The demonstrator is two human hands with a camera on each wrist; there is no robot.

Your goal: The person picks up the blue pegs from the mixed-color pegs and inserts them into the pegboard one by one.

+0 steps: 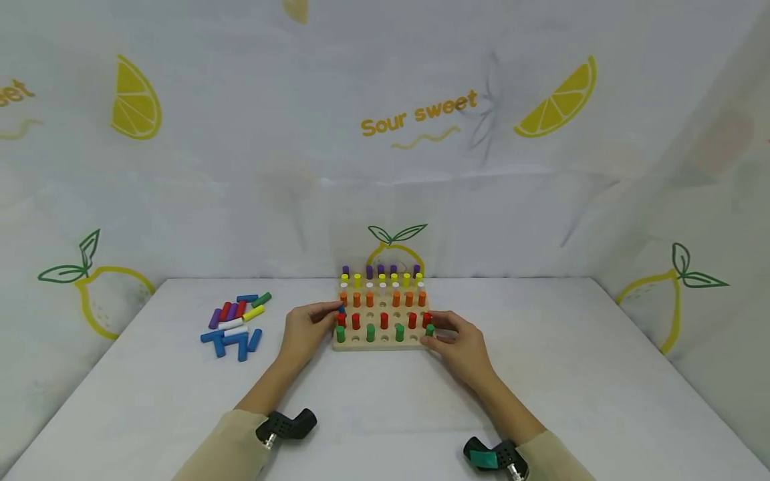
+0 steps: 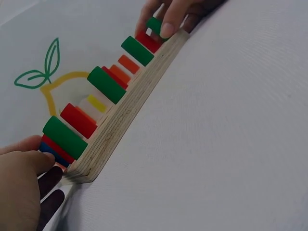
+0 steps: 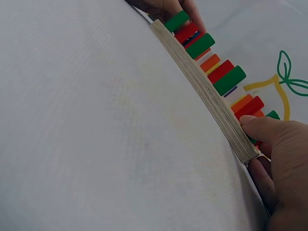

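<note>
A wooden pegboard (image 1: 368,347) stands on the white table, with rows of purple, yellow, white, orange, red and green pegs upright in it. My left hand (image 1: 303,332) is at its left edge and pinches a blue peg (image 2: 57,153) between thumb and index finger. That peg stands just behind the leftmost red peg (image 1: 341,321); its lower end is hidden. At the right front corner, my right hand (image 1: 462,345) grips the board, its thumb (image 3: 257,126) over the top and other fingers at the side. A green peg (image 1: 430,330) sits beside that thumb.
Left of the board lies a loose pile of pegs: several blue pegs (image 1: 254,340), plus red, purple, white, yellow and green ones (image 1: 261,300). Behind the table hangs a white lemon-print cloth (image 1: 240,167).
</note>
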